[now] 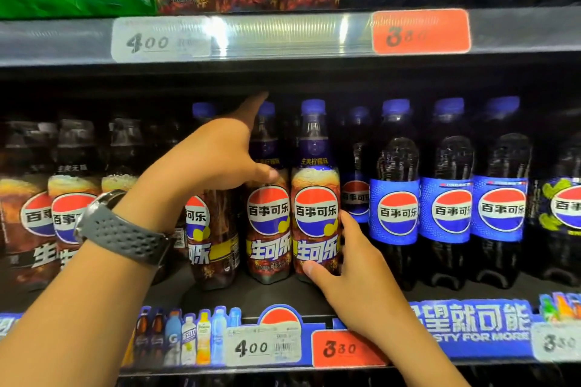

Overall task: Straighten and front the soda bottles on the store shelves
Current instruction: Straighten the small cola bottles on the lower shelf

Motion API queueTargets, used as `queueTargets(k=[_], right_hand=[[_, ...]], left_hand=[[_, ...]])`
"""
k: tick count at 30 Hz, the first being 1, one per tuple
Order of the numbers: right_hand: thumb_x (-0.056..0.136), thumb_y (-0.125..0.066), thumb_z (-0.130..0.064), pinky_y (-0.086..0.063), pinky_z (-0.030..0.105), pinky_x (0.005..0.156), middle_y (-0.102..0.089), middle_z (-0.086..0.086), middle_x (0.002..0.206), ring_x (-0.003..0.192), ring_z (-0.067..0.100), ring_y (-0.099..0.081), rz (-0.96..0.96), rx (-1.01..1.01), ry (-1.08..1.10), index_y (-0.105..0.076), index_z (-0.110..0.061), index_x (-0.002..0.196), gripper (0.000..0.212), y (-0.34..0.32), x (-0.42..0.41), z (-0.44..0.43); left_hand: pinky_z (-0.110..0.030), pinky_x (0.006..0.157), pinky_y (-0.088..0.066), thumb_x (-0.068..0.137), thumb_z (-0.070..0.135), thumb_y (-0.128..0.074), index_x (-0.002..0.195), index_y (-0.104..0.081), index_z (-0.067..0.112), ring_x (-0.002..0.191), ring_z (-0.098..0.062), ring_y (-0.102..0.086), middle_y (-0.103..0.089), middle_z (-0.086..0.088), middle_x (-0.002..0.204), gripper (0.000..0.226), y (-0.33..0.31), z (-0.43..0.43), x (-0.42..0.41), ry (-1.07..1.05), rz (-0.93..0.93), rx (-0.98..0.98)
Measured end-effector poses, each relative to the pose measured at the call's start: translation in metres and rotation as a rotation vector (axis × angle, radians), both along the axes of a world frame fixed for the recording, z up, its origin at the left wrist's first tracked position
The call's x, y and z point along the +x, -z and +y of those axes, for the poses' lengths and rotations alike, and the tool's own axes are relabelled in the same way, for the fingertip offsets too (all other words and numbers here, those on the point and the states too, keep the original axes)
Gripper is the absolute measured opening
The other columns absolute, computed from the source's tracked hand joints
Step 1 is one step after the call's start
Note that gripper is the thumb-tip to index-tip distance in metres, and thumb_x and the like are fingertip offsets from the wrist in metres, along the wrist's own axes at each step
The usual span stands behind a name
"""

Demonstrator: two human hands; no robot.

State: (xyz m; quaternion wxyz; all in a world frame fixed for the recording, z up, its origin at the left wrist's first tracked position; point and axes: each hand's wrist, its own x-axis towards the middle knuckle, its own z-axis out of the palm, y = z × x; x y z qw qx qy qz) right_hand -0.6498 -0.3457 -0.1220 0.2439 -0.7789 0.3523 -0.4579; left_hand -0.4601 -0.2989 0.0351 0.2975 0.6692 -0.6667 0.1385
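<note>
Head view: the right hand [342,261] grips a brown-label bottle [316,220] at the shelf [251,302] front; the left hand [226,151] reaches in with straight fingers, thumb on the neighbour bottle [267,223] — a nudge there could topple it. Three brown-label bottles stand in front, with three blue-label bottles [446,207] beside them

i see a dark store shelf board [226,298] carrying upright brown-labelled purple-capped cola bottles [267,220] mid-row, blue-labelled dark cola bottles [394,214] just right, black-capped cola bottles [75,166] left.
</note>
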Motion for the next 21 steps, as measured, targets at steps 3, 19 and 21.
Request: queueTargets(k=[3, 19, 21], right_hand=[[0.077, -0.075, -0.032, -0.048, 0.030, 0.096, -0.054, -0.017, 0.125, 0.113, 0.001, -0.053, 0.015, -0.029, 0.013, -0.033, -0.036, 0.136, 0.072, -0.001, 0.000, 0.001], [0.071, -0.079, -0.037, -0.044, 0.008, 0.078, -0.052, -0.044, 0.098, 0.098, -0.021, -0.051, -0.055, -0.010, -0.030, -0.028, -0.063, 0.106, 0.068, 0.000, -0.003, -0.004], [0.071, -0.079, -0.036, -0.042, 0.002, 0.070, -0.046, -0.054, 0.096, 0.096, -0.029, -0.046, -0.068, -0.010, -0.041, -0.029, -0.069, 0.101, 0.067, -0.002, -0.003, -0.003]], left_hand=[[-0.039, 0.098, -0.048, 0.064, 0.045, -0.083, 0.147, 0.002, 0.048, 0.119, -0.020, -0.054, -0.048, -0.002, 0.141, 0.120, -0.003, 0.003, 0.005, 0.015, 0.009, 0.029], [-0.012, 0.077, -0.044, 0.080, 0.029, -0.072, 0.128, -0.050, 0.024, 0.090, -0.008, -0.056, -0.056, 0.006, 0.106, 0.052, 0.078, 0.066, 0.016, 0.024, 0.130, -0.667], [-0.011, 0.078, -0.041, 0.075, 0.020, -0.076, 0.132, -0.046, 0.023, 0.090, -0.011, -0.054, -0.054, 0.003, 0.109, 0.064, 0.105, 0.067, 0.028, -0.081, 0.310, -0.562]])
